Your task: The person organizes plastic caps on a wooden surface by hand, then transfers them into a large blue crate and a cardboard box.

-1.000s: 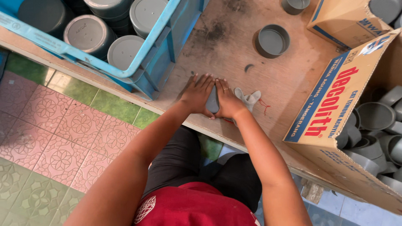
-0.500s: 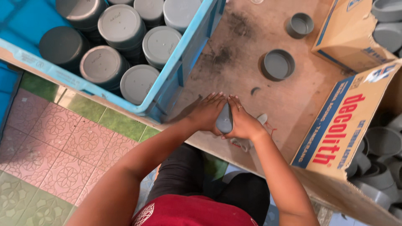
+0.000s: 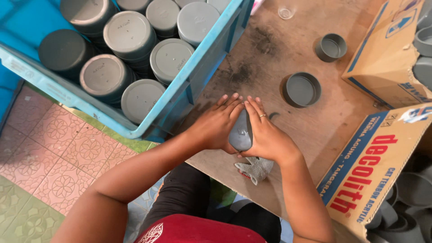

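Observation:
My left hand (image 3: 218, 122) and my right hand (image 3: 265, 132) press together around a grey plastic cap (image 3: 241, 133), which stands on its edge on the stained brown board (image 3: 265, 49). Both palms cover its flat faces, and only the rim shows between them. A grey glove (image 3: 255, 169) lies on the board just under my right wrist.
A blue crate (image 3: 198, 85) at the left holds several stacks of grey caps (image 3: 170, 56). Two loose grey caps (image 3: 301, 89) lie open side up farther on the board. Cardboard boxes (image 3: 369, 166) stand at the right, with more grey caps (image 3: 416, 189) inside. Tiled floor (image 3: 54, 144) lies below.
The view has shifted, so the crate fills more of the upper left. My hands stay closed on the upright cap at the same spot on the board.

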